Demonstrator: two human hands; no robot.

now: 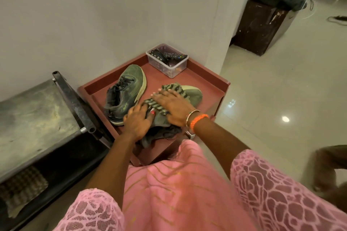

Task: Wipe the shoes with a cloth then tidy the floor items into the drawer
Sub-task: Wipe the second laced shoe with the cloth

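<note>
The right hand [173, 108] lies flat, fingers straight and spread, pressing a striped green cloth [167, 99] down onto the near green shoe [191, 93], whose toe shows past the cloth. The left hand [137, 120] rests beside it with fingers curled over the cloth's near edge and the shoe's heel end, thumb tucked against the fabric. The second shoe [124, 92] lies just to the left, tilted on its side, laces showing. Both sit on a red-brown drawer unit top [206, 78], with a clear plastic box [167, 62] holding a remote control [175, 56] at its far corner against the wall
</note>
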